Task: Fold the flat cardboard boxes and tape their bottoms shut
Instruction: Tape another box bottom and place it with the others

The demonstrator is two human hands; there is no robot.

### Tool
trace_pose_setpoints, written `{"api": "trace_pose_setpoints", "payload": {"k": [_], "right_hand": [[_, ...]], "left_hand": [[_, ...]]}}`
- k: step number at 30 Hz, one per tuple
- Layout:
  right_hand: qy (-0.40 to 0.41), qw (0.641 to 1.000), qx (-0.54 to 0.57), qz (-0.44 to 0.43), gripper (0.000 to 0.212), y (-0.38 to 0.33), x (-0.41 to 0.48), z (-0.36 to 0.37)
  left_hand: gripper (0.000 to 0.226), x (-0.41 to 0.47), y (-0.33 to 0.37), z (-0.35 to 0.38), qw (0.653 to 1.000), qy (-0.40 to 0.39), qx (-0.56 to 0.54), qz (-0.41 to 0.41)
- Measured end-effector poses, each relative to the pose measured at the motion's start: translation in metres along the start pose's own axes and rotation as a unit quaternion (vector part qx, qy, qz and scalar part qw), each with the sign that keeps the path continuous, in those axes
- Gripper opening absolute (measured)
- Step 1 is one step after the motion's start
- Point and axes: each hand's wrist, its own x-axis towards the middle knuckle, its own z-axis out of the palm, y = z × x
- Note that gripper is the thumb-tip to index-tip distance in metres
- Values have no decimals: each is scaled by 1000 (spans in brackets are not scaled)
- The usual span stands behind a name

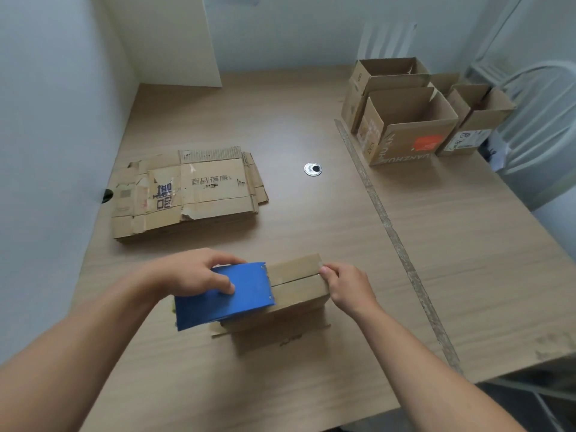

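A folded cardboard box [296,283] stands bottom-up on the wooden table [311,120] in front of me, its two bottom flaps meeting at a seam. My left hand [193,272] grips a blue tape dispenser [227,294] that rests on the left part of the box's bottom. My right hand [346,286] pinches the right end of the box at the seam, the thumb on top. A stack of flat cardboard boxes [190,191] lies further back on the left.
Several folded open boxes [408,126] stand at the back right of the table. A round metal grommet [312,169] sits mid-table. A worn strip [389,226] runs along the table's join. A chair [542,120] stands at the right, walls at left and back.
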Motion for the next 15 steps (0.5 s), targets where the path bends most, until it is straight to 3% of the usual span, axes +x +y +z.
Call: {"api": "trace_pose_setpoints", "payload": {"k": [4,9,15], "right_hand": [[23,999,-38,28,34,-17,-7,9],[44,994,69,72,57,-20,-16,27],[59,990,104,79,59,-18,-19,26]], "left_hand": [[72,2,-2,0,1000,2,17,10],[54,5,-6,1,999,14,28,27],[54,-5,-24,-4,998,5,0,55]]}}
